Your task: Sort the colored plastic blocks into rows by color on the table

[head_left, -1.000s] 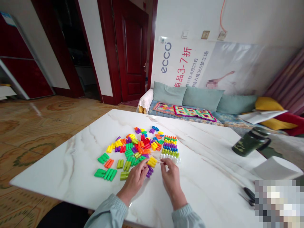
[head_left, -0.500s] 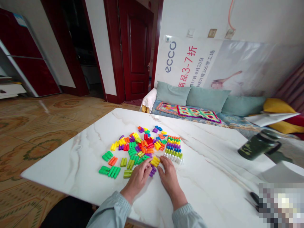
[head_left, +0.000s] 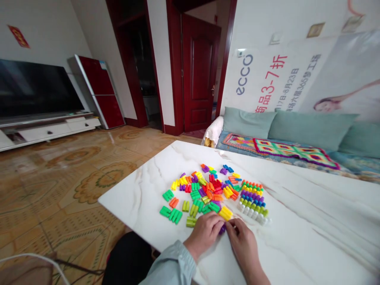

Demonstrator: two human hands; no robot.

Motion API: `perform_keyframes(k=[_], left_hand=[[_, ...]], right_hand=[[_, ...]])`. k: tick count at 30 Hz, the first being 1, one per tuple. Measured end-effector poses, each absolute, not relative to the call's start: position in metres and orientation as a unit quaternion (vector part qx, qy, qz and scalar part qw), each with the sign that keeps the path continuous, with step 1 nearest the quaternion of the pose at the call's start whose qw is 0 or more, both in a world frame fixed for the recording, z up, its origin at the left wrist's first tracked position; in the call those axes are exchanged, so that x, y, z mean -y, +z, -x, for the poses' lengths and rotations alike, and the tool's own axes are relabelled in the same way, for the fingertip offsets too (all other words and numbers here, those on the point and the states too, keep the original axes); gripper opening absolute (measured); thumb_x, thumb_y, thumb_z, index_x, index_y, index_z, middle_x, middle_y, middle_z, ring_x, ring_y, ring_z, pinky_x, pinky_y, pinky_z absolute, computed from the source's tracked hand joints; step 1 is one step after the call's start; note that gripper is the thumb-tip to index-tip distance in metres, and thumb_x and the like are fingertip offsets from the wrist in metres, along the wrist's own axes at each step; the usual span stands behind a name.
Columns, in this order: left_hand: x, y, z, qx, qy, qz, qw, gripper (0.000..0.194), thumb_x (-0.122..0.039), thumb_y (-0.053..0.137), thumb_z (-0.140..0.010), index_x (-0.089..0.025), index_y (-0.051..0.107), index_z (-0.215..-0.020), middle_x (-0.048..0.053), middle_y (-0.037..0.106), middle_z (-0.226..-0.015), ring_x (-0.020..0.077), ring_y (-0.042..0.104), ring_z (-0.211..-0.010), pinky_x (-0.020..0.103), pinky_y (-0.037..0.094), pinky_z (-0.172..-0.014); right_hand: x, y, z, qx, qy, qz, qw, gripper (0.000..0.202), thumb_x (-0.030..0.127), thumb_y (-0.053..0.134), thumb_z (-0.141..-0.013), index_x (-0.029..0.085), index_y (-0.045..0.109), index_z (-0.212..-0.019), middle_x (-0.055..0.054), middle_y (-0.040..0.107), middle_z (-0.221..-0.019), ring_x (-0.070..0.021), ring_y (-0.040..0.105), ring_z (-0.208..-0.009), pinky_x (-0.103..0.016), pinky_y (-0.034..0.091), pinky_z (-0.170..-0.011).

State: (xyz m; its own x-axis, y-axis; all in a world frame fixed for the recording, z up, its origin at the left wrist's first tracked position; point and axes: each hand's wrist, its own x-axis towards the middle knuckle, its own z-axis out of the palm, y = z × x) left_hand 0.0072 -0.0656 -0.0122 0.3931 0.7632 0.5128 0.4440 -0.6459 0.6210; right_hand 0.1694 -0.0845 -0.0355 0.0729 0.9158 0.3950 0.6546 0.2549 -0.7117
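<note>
Close together over the near part of the table, both my hands are closed at a small purple ribbed plastic block [head_left: 222, 229]. The fingers of my left hand [head_left: 204, 232] curl over its left side, and those of my right hand [head_left: 244, 240] pinch at its right end. Much of the block is hidden by the fingers. Just beyond the fingertips lies a yellow ribbed block [head_left: 226, 213]. A light green block [head_left: 190, 221] lies left of my left hand. Past my right hand stand neat rows of coloured pieces [head_left: 252, 198], white in front, orange at the back.
Many loose blocks, among them green ones [head_left: 175, 215] and red ones [head_left: 217, 186], are scattered over the white marbled table [head_left: 142, 186]. Behind it is a sofa with pale green cushions [head_left: 249, 123]. A television [head_left: 38, 87] and red fridge [head_left: 101, 91] stand at the left.
The view has swung left. My hands have drawn closer together, and my right hand has moved from beside the yellow block to the purple one.
</note>
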Motion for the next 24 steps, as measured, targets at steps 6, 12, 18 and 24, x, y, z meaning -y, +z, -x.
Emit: perform_keyframes(k=[6, 12, 18, 24], left_hand=[[0.0651, -0.0118, -0.0076, -0.371, 0.405, -0.81, 0.206, 0.028, -0.025, 0.043, -0.1, -0.019, 0.069, -0.094, 0.007, 0.069, -0.088, 0.0176, 0.066, -0.083, 0.029, 0.053, -0.075], [0.0651, -0.0101, -0.0068, -0.369, 0.406, -0.806, 0.221, 0.03, -0.027, 0.041, -0.1, -0.02, 0.07, -0.096, 0.009, 0.07, -0.089, 0.0186, 0.066, -0.085, 0.031, 0.053, -0.075], [0.0652, -0.0104, -0.007, -0.369, 0.404, -0.807, 0.223, 0.031, -0.027, 0.04, -0.101, -0.019, 0.07, -0.095, 0.009, 0.069, -0.088, 0.0186, 0.065, -0.084, 0.03, 0.052, -0.074], [0.0657, -0.0099, -0.0075, -0.375, 0.398, -0.808, 0.217, 0.029, -0.025, 0.042, -0.1, -0.019, 0.069, -0.095, 0.008, 0.069, -0.088, 0.0185, 0.065, -0.085, 0.03, 0.051, -0.075]], right_hand=[[0.0832, -0.0345, -0.1705, 0.657, 0.163, 0.594, 0.434, 0.037, 0.049, 0.047, -0.093, 0.021, 0.061, -0.074, -0.002, 0.063, -0.07, -0.0161, 0.059, -0.059, -0.025, 0.043, -0.057], [0.084, -0.0308, -0.1689, 0.653, 0.165, 0.596, 0.438, 0.041, 0.053, 0.047, -0.092, 0.021, 0.062, -0.073, -0.003, 0.063, -0.068, -0.0162, 0.058, -0.058, -0.026, 0.043, -0.056], [0.0839, -0.0303, -0.1692, 0.653, 0.162, 0.594, 0.442, 0.045, 0.056, 0.045, -0.093, 0.02, 0.062, -0.072, -0.004, 0.064, -0.067, -0.0164, 0.058, -0.057, -0.026, 0.043, -0.056], [0.0834, -0.0327, -0.17, 0.655, 0.17, 0.592, 0.437, 0.044, 0.057, 0.045, -0.093, 0.02, 0.062, -0.074, -0.003, 0.063, -0.069, -0.0164, 0.059, -0.059, -0.025, 0.043, -0.057]])
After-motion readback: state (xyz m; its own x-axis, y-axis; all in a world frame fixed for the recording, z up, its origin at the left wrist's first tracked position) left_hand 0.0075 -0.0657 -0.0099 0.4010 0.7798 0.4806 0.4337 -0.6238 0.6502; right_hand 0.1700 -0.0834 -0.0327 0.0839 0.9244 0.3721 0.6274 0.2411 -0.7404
